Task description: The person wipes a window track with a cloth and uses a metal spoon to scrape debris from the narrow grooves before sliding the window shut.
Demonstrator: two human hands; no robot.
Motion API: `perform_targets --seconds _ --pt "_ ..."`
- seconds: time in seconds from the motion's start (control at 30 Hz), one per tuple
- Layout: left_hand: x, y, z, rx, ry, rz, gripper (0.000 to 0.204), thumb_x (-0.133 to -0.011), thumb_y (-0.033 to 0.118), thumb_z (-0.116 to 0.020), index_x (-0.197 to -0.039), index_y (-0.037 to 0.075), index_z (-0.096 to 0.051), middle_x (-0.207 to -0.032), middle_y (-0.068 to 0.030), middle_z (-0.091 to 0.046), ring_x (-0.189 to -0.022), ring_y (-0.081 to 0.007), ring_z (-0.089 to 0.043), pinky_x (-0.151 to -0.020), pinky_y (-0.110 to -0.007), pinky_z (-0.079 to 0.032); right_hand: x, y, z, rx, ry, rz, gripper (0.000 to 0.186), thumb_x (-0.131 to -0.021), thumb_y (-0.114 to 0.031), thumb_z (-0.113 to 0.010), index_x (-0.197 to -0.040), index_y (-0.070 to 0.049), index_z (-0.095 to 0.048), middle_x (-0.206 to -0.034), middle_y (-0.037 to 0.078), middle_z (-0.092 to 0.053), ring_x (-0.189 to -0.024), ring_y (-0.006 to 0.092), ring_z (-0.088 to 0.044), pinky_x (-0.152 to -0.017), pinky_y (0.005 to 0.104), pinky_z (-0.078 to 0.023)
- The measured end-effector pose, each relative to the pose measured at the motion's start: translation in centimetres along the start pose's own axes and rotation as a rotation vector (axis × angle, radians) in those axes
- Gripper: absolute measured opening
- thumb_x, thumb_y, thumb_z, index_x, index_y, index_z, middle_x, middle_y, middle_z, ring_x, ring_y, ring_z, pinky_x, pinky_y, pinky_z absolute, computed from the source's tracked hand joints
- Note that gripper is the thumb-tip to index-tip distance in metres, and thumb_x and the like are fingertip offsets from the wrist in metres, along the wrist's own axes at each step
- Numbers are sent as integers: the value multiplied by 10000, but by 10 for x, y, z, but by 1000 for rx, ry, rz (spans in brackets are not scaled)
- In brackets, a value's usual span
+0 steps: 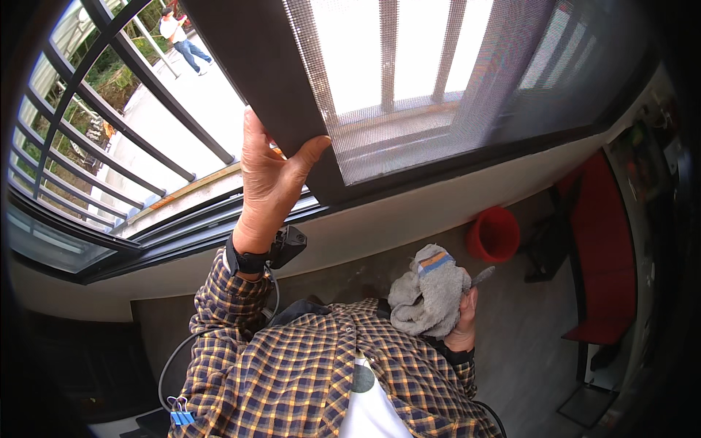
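Observation:
My left hand (pixel 269 182) reaches up to the dark frame of a sliding window screen (pixel 274 73). Its thumb lies over the inner face of the upright edge, and the fingers go round the outer side, partly hidden. At chest height on the right, my right hand (pixel 464 321) is closed on a bunched grey cloth (pixel 431 296) with a blue and orange stripe. The cloth covers most of that hand's fingers and is apart from the window. Fine mesh (pixel 401 124) fills the screen.
Dark metal bars (pixel 120 117) stand outside the opening, above the window track (pixel 212 228). A person (pixel 186 44) is outdoors at the far left. On the floor is a red bucket (pixel 493 234), with a red bench-like piece (pixel 602 255) to its right. A cable (pixel 175 358) hangs by my left arm.

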State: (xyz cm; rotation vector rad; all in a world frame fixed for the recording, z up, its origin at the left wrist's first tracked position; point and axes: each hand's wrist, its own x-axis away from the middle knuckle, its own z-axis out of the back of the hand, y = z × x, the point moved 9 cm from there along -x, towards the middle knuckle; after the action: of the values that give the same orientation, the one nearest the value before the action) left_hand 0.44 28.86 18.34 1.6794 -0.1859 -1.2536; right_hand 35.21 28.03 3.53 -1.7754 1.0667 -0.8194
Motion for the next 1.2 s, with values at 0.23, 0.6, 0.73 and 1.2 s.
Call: perform_targets --seconds 0.23,0.6,0.73,1.2 --pt "25 -15 71 -29 29 132 603 -770 -65 -744 -1293 40 -465 -1084 -44 -646 -995 -123 -611 -838 -252 -500 -3 -11 -5 -138 63 33 607 -780 -396 -759 -1160 15 -522 -1080 123 -645 -981 215 -654 -891 347 -529" --pt "71 -27 255 -102 147 271 546 -830 -4 -714 -1324 19 -481 -1239 -44 -598 -1141 -143 -537 -1013 -298 -397 1 -8 3 11 56 -20 643 -800 -451 -678 -1227 -10 -483 -1153 121 -596 -1040 227 -608 -918 364 -496" --pt "80 -2 292 -274 287 208 674 -814 162 -780 -1373 30 -426 -1258 -48 -538 -1138 -170 -492 -987 -313 -381 11 3 40 141 -86 40 583 -926 -408 -471 -1387 -61 -386 -1336 135 -489 -1213 282 -510 -1031 426 -416" --pt "90 -57 278 -1175 623 -38 738 -987 510 -411 -1526 70 -165 -1484 -241 -287 -1370 -393 -294 -1103 -492 -274 26 -54 67 376 57 22 563 -939 -417 -476 -1352 -37 -418 -1302 104 -498 -1172 240 -508 -983 397 -420"
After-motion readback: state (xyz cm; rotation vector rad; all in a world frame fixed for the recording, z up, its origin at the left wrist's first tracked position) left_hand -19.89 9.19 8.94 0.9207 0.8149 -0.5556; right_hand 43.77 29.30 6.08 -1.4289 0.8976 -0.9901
